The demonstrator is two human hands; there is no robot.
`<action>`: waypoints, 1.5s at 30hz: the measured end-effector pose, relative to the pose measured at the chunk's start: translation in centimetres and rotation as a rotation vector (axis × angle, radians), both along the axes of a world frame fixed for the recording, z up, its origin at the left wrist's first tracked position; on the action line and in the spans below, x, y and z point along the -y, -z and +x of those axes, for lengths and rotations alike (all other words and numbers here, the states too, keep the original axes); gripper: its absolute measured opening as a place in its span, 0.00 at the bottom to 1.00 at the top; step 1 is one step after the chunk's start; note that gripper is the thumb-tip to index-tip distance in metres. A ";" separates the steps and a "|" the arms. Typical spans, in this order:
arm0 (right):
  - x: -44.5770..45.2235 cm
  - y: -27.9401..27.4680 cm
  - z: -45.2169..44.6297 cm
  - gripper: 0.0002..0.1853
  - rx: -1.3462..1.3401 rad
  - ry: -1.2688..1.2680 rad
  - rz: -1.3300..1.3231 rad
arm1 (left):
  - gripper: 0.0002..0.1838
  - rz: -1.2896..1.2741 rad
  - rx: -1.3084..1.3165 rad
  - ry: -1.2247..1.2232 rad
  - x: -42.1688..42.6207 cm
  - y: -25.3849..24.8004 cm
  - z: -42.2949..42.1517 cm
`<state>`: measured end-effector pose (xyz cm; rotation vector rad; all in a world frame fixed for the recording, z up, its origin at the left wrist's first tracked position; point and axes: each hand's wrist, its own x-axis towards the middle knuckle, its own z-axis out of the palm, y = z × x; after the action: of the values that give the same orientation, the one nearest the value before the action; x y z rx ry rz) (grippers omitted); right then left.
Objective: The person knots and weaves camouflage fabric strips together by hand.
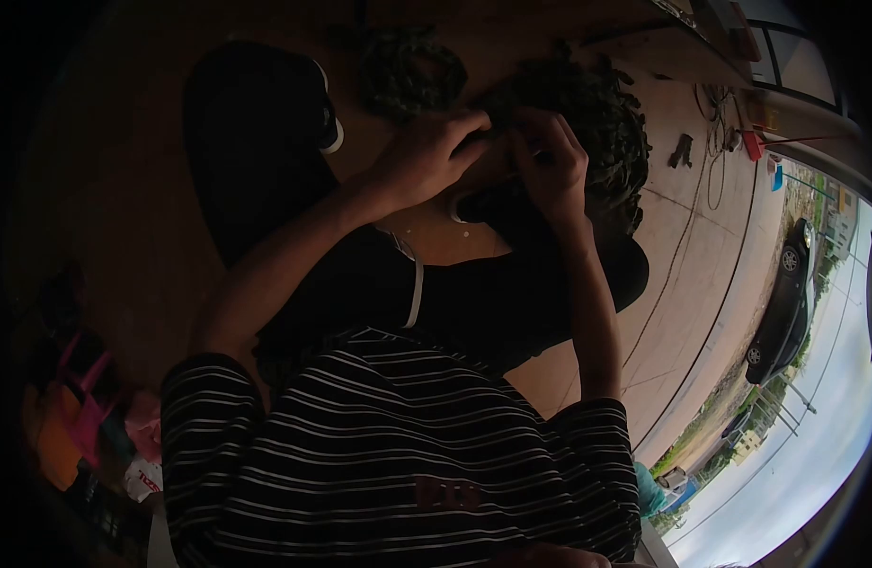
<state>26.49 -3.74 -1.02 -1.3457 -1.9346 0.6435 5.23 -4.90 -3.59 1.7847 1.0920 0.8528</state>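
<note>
My left hand [434,156] is raised above my lap with its fingers closed in a pinch near the fingertips. Close beside it, my right hand [551,166] has curled fingers. A small dark piece shows between the two hands, too dim to make out. Just beyond my right hand lies a large dark green leafy-looking heap [602,123]. A smaller dark green coil [412,74] rests on the floor beyond my left hand.
My bent legs in dark trousers [256,161] frame the floor. Pink and orange bags [88,417] stand at lower left. On the right are a cable, a red broom head [753,145], a small dark object [681,151] and a parked car [782,303] outside.
</note>
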 end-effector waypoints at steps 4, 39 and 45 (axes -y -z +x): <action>-0.1 -0.2 -0.2 0.10 0.038 -0.073 0.059 | 0.13 0.023 -0.088 0.034 0.2 -0.4 -0.1; -0.9 -0.3 1.1 0.10 -0.224 0.007 -0.554 | 0.14 0.062 -0.207 0.042 -0.1 -0.9 -0.1; 0.2 0.3 0.1 0.14 0.091 -0.058 -0.218 | 0.11 0.150 -0.208 0.025 0.2 0.8 0.4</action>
<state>26.64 -3.97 -1.30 -1.4782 -2.0289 0.8552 5.63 -5.12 -4.34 2.0438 1.1604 0.7633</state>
